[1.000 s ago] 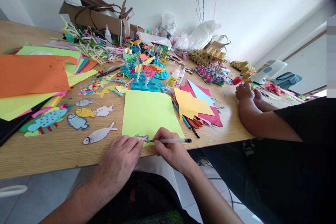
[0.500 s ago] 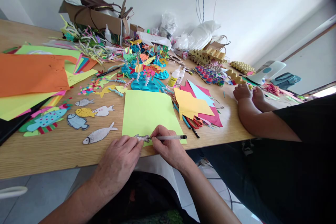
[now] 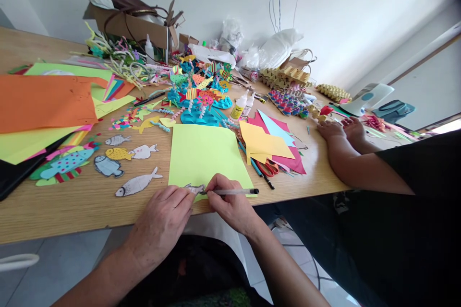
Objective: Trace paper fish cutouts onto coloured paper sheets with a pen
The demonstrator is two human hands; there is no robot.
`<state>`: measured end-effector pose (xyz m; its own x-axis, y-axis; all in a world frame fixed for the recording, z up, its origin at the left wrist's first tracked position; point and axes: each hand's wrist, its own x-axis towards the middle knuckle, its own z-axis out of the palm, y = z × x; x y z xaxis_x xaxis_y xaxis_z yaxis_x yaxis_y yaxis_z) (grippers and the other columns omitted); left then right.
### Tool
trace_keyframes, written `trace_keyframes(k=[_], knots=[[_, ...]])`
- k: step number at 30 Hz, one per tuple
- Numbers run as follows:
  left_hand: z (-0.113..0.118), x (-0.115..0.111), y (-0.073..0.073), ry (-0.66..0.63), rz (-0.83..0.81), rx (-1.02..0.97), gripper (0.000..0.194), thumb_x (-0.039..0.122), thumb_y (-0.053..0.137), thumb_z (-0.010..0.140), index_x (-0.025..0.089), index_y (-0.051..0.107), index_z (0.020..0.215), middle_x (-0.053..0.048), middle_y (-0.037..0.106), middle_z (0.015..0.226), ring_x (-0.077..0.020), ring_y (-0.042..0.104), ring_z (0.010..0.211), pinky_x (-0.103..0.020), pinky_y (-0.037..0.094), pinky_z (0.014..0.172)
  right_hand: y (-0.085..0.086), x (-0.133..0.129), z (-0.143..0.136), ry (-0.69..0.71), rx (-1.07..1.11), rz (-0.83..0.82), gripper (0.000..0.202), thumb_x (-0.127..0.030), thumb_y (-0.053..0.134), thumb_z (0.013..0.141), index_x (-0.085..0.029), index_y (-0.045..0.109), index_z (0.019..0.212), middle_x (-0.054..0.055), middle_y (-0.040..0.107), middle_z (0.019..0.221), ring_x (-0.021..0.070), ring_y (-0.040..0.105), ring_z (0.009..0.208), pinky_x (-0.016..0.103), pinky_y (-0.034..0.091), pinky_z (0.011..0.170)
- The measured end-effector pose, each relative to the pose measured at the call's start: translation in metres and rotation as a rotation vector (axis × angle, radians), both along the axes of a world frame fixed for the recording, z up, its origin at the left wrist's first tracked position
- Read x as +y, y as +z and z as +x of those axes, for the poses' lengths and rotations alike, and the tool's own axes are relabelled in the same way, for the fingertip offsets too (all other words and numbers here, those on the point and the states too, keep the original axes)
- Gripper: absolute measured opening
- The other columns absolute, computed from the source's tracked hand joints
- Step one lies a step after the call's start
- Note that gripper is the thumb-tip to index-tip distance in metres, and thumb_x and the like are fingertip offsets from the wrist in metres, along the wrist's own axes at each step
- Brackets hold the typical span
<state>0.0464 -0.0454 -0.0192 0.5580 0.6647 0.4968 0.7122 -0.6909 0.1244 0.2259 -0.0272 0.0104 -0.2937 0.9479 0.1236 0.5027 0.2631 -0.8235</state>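
A yellow-green paper sheet (image 3: 205, 153) lies at the table's front edge. On its lower edge rests a small grey fish cutout (image 3: 196, 188), partly covered by my left hand (image 3: 167, 213), whose closed fingers press on it. My right hand (image 3: 230, 204) is closed round a pen (image 3: 237, 192) with a clear barrel and black end; its tip is at the fish's tail. Left of the sheet lie a long white fish cutout (image 3: 139, 184), a yellow one (image 3: 118, 154) and several others.
Orange paper (image 3: 46, 103) and a black item (image 3: 32, 165) lie at left. Glue bottles (image 3: 238, 107), blue fish models (image 3: 200, 115), red-handled scissors (image 3: 269, 169) and orange paper pieces (image 3: 266, 140) sit beyond and right. A person's hands (image 3: 333, 129) are at the right, near egg cartons.
The other person's hands have opened and shifted slightly, and a red piece now shows beside them. My hands and the pen have barely moved.
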Motion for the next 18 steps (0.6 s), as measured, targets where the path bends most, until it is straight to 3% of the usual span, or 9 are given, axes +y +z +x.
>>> trace_keyframes(k=[6,12,18], knots=[[-0.003,0.002,0.001,-0.019,-0.047,-0.028,0.026,0.004,0.038,0.087,0.014,0.061,0.093,-0.007,0.065,0.089,-0.0218,0.058,0.081,-0.036,0.052,0.074,0.0,0.0,-0.001,0.022,-0.027,0.015,0.01,-0.01,0.046,0.074,-0.018,0.052,0.071,-0.006,0.044,0.057,0.0094,0.038,0.053,0.02,0.029,0.051],[-0.01,0.01,0.0,-0.08,-0.152,-0.12,0.041,-0.006,0.034,0.081,0.017,0.062,0.1,-0.005,0.065,0.093,-0.0186,0.059,0.087,-0.031,0.052,0.076,0.001,0.0,-0.002,0.022,-0.028,0.022,0.009,-0.011,0.046,0.074,-0.019,0.051,0.07,-0.006,0.044,0.056,0.0098,0.038,0.053,0.02,0.029,0.051],[-0.011,0.014,-0.001,-0.105,-0.186,-0.145,0.036,-0.003,0.036,0.083,0.017,0.064,0.092,-0.005,0.064,0.09,-0.0183,0.059,0.085,-0.029,0.052,0.074,0.002,-0.001,-0.002,0.029,-0.053,0.028,0.009,-0.011,0.045,0.073,-0.019,0.05,0.071,-0.006,0.045,0.056,0.0097,0.038,0.052,0.02,0.029,0.051]])
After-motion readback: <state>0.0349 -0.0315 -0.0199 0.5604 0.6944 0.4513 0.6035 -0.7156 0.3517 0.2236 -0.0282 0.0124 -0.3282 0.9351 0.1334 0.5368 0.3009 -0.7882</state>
